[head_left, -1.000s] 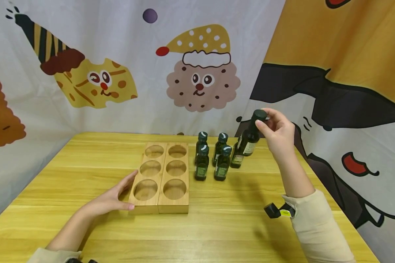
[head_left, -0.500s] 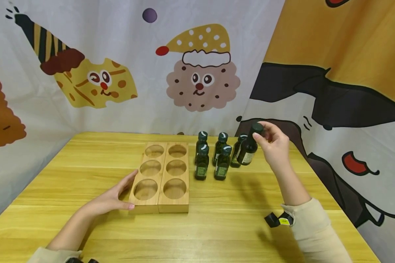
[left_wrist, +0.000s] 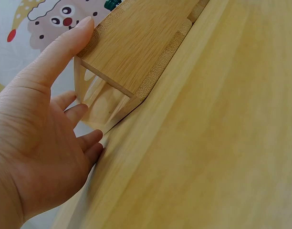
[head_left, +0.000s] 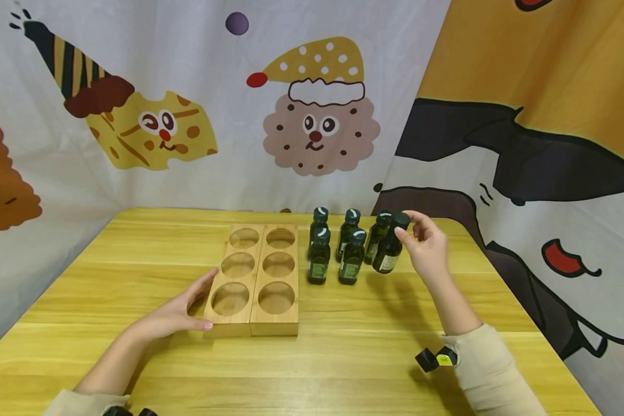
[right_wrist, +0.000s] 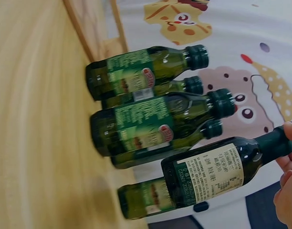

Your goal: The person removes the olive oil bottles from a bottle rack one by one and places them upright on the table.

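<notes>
My right hand pinches a small dark green glass bottle by its capped neck, thumb and fingers on either side. That bottle leans a little and overlaps a standing bottle behind it. Its pale printed label faces the right wrist camera. My left hand rests against the left side of two wooden racks, its thumb at the front corner and fingers spread along the edge. In the left wrist view the thumb and fingertips touch the wood. Each rack has three round holes, with no bottles in them.
Several matching green bottles stand upright in two rows right of the racks. A wooden table carries everything. Behind it hangs a cartoon-printed cloth, which continues along the right side.
My right hand has lowered the bottle and brought it slightly left and nearer the front, from above and behind the rightmost standing bottle to beside it. My left hand and the racks have stayed put.
</notes>
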The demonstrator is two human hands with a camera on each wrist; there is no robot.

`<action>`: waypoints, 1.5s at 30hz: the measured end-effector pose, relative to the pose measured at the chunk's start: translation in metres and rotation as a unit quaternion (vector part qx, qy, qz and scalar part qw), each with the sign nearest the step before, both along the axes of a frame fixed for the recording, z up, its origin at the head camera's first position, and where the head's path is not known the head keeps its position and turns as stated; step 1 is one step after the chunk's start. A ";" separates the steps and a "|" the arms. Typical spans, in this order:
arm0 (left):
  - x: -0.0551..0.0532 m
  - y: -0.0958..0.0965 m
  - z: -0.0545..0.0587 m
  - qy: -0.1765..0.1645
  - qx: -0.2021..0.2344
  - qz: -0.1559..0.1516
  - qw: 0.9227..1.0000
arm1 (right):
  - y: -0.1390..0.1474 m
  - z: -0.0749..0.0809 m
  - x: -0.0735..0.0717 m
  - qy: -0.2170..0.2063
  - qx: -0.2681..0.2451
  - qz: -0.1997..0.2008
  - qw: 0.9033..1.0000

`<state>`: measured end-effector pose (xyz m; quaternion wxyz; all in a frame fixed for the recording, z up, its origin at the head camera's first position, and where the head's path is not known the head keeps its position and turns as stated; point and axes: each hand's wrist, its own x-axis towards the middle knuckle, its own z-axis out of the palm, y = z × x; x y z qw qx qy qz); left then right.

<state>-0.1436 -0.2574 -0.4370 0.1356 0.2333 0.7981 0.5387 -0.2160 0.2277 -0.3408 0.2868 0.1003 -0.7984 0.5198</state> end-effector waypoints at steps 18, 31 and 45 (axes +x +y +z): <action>0.000 0.000 0.002 0.003 -0.005 0.001 1.000 | -0.008 -0.013 0.012 -0.039 -0.006 0.005 0.999; 0.000 0.001 0.001 0.002 0.001 -0.004 1.000 | -0.016 -0.013 0.023 -0.049 0.004 0.008 0.999; 0.002 0.001 0.003 -0.006 0.001 0.000 1.000 | -0.015 -0.019 0.021 -0.044 0.005 0.014 0.999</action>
